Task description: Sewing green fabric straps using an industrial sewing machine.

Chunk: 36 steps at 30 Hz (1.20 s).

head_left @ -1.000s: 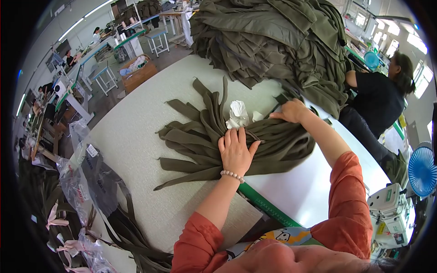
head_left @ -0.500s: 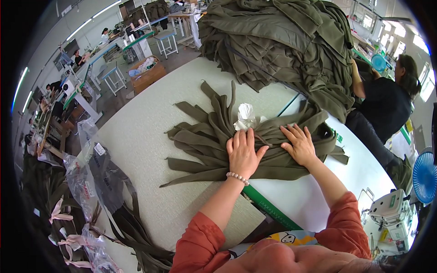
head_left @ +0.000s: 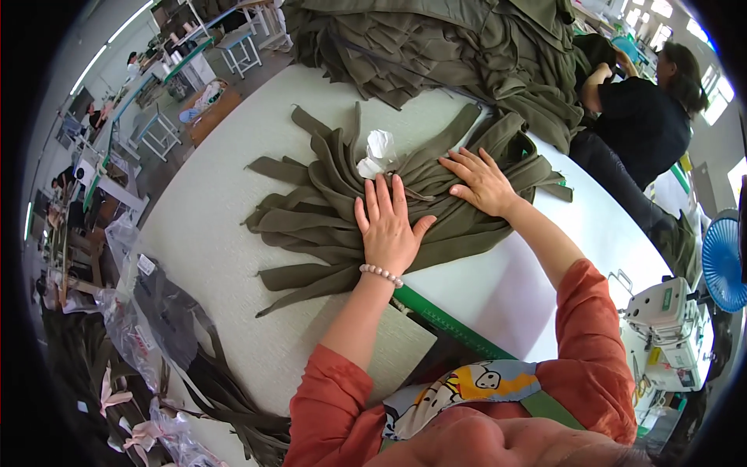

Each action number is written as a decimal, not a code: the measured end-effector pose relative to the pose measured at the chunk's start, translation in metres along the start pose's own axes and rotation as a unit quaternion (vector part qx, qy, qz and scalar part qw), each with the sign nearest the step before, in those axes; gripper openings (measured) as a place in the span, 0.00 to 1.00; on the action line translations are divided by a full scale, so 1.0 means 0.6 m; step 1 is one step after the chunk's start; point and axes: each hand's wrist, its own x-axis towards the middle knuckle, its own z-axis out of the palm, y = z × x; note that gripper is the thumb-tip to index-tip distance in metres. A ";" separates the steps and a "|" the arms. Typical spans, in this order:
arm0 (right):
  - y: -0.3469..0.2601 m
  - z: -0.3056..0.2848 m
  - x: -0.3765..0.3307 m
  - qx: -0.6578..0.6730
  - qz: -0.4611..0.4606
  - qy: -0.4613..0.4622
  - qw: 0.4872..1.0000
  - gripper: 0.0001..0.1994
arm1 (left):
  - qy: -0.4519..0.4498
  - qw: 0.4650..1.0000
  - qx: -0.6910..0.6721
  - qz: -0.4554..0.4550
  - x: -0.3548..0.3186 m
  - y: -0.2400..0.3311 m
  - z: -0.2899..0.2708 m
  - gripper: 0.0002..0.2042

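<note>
A spread bundle of olive-green fabric strips (head_left: 311, 226) lies across the pale table (head_left: 194, 218) in front of me, its loose ends fanned to the left. My left hand (head_left: 389, 232) rests flat on the middle of the bundle, fingers extended and the thumb out to the side. Farther right, my right hand (head_left: 484, 185) lies on the strips with its fingers spread. Neither hand grips anything. Just beyond my left fingertips, a crumpled piece of white paper (head_left: 378, 153) sits on the bundle.
A large heap of olive fabric (head_left: 459, 62) covers the table's far side. A person in black (head_left: 642, 124) works at the right. Clear plastic bags (head_left: 144, 327) and dark strips (head_left: 233, 405) lie at left. Nearby are a green edge strip (head_left: 451, 325), sewing machine (head_left: 669, 315) and blue fan (head_left: 724, 257).
The whole view has shifted, so the heap and bundle sit higher and farther left. Both hands remain flat on the strips; some strip ends on the far side have spread out.
</note>
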 end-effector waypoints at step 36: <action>-0.115 0.081 -0.773 0.061 0.219 0.142 0.963 0.24 | 0.009 0.960 0.040 0.275 -0.045 0.090 0.017 0.36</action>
